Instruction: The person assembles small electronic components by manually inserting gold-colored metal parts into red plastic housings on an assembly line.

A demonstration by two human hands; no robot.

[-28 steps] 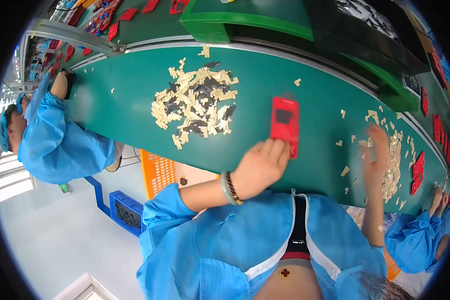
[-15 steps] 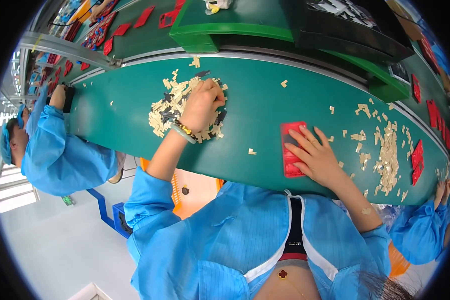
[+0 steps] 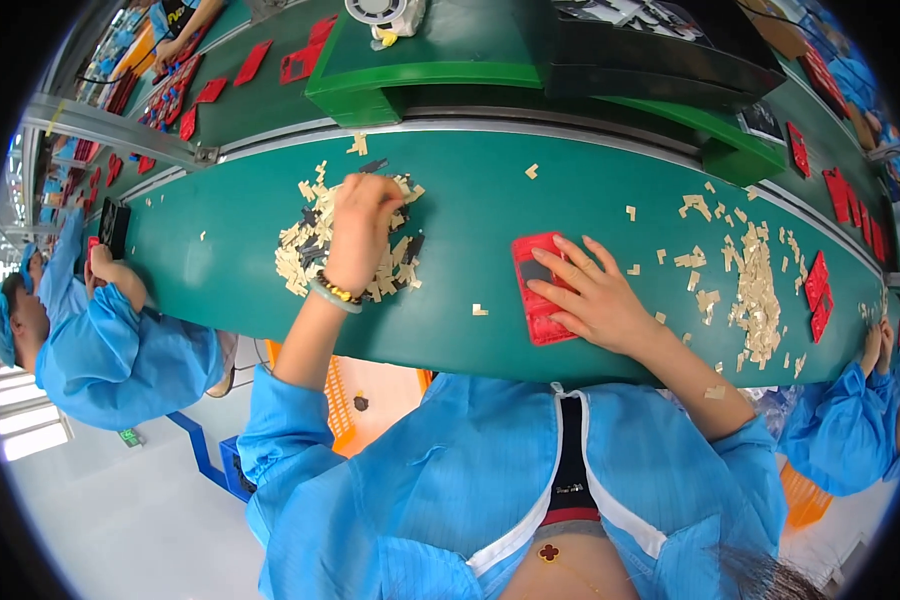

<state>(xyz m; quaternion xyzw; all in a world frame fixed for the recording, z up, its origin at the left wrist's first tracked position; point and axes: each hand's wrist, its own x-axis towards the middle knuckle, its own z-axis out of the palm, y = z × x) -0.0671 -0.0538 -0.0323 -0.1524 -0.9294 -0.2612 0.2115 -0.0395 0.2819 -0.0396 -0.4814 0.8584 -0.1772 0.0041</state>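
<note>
My left hand (image 3: 363, 225) hovers at a pile of small L-shaped pieces (image 3: 298, 254), mostly cream with some dark grey ones. Its fingers are pinched together over the pile's far side, and whatever they hold is hidden. My right hand (image 3: 598, 297) lies with fingers spread across the right part of a flat red rectangular case (image 3: 542, 328), resting on it without gripping. Beside the fingertips, a dark patch (image 3: 537, 269) shows on the case; I cannot tell whether it is a separate piece.
A heap of cream pieces (image 3: 759, 310) lies to the right, with red cases (image 3: 819, 297) beyond it. A green raised shelf (image 3: 440, 75) and a black bin (image 3: 660, 60) stand at the back. Co-workers in blue sit left (image 3: 120, 330) and right (image 3: 840, 430).
The view has shifted, so the table sits slightly left and lower. My left fingers stay pinched at the pile. My right fingers have shifted rightward on the red case, exposing more of it.
</note>
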